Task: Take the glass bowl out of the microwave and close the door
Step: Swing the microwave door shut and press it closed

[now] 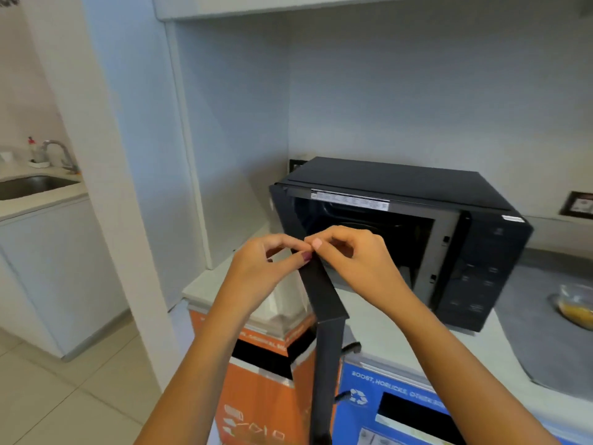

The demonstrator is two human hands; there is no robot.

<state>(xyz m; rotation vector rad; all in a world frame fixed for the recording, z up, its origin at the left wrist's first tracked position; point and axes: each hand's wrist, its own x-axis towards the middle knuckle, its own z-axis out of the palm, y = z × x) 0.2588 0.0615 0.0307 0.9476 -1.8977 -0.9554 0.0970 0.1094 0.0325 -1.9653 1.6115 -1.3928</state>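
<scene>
Two hands pinch the top edge of one open black microwave door (321,284). The left hand (266,261) and right hand (356,258) touch at their fingertips there, curled tight on the edge. Behind the hands sits one microwave (449,239). Far right of the grip, one glass bowl (576,305) with yellow food rests on a grey mat (526,332). Below the grip stand two bins, one orange bin (263,390) and one blue bin (401,409).

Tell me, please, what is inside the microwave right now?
The microwave cavity shows only dark walls and no bowl; both hands and the open door cover its lower part. A glass bowl sits outside, right.
</scene>
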